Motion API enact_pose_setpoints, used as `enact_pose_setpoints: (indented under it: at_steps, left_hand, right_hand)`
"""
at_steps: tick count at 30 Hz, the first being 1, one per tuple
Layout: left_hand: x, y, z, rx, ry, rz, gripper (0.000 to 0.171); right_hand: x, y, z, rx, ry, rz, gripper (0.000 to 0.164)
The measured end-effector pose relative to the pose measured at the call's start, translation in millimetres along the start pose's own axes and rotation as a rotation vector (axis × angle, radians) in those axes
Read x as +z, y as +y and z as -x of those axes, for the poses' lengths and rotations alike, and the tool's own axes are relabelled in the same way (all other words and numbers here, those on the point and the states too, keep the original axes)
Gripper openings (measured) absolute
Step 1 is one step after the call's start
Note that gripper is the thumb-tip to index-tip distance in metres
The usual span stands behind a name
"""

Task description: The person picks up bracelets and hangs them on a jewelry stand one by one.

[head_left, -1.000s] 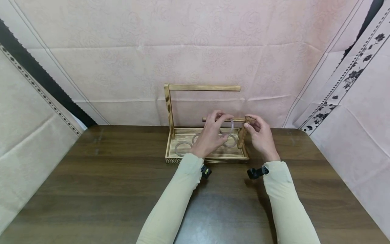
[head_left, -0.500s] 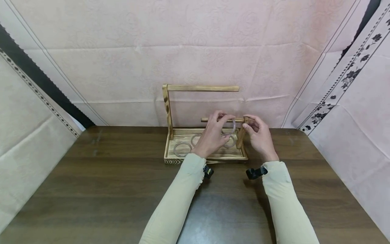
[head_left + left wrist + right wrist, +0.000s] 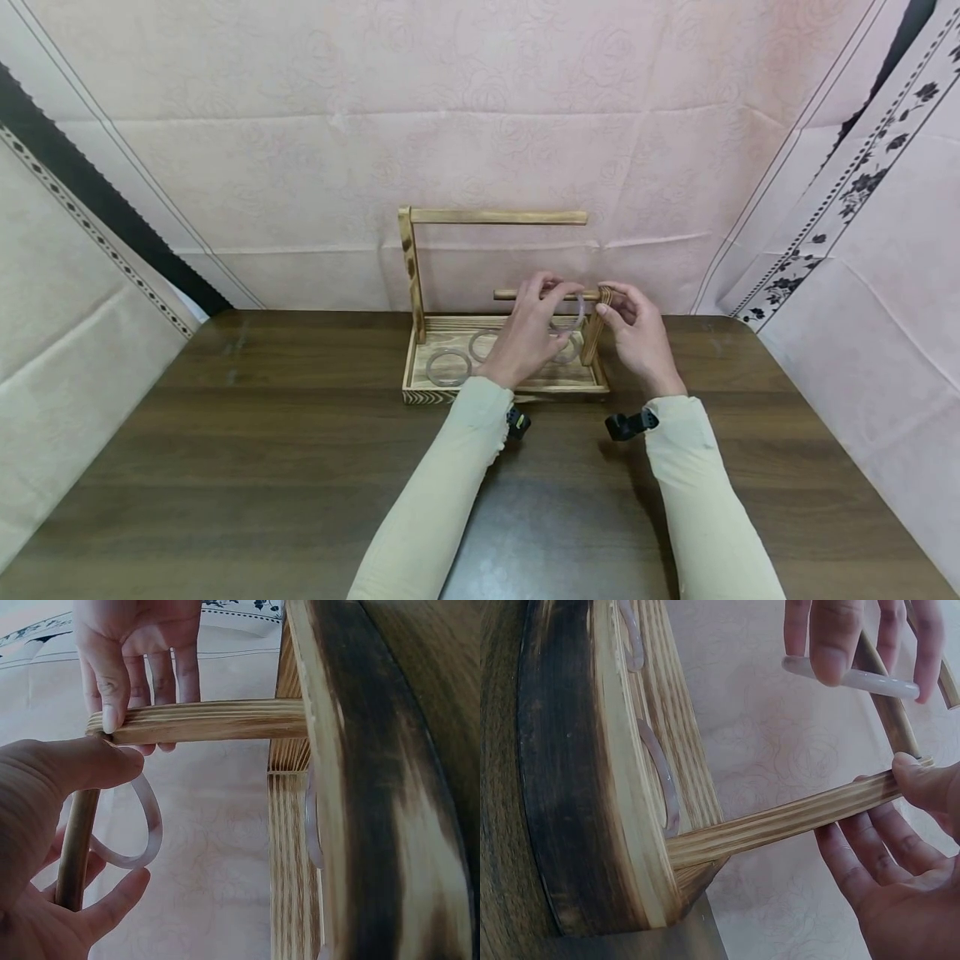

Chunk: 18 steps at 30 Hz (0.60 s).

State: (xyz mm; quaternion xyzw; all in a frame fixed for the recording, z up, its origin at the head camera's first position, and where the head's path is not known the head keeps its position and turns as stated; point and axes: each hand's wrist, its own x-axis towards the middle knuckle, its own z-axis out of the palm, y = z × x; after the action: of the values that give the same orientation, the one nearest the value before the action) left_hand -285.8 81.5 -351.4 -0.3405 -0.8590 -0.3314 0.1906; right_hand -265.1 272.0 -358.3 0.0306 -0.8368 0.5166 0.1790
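Observation:
My left hand [image 3: 521,333] pinches a pale, translucent bangle [image 3: 891,686] between thumb and fingers. The bangle encircles the lower rod [image 3: 506,294] of a wooden display stand, a short way from the rod's right end. At that end my right hand [image 3: 641,337] grips the top of the short post [image 3: 780,825], its thumb on one side and fingers on the other. In the tray base [image 3: 442,397] lie several similar bangles, one of them a bangle [image 3: 427,367] at the front left; my left hand partly hides the others.
A taller post [image 3: 412,275] rises on the stand's left and carries an upper bar [image 3: 498,217] with a free right end. The stand sits near the far edge of a brown wooden table [image 3: 300,483], in front of a pale patterned cloth [image 3: 337,167].
My left hand has slid the bangle slightly to the right along the lower rod, closer to the short post. The right hand keeps its grip on the post.

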Motion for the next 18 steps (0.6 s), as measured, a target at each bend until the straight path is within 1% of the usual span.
enact_pose_setpoints:
  at_steps: [7, 18]
  left_hand:
    - [3.4, 1.7, -0.8, 0.029, -0.008, -0.053, 0.071]
    - [7.1, -0.2, -1.1, 0.028, 0.023, -0.077, 0.070]
  right_hand:
    - [0.5, -0.3, 0.2, 0.003, -0.001, -0.021, 0.039]
    - [1.3, 0.7, -0.7, -0.010, 0.003, -0.012, 0.038]
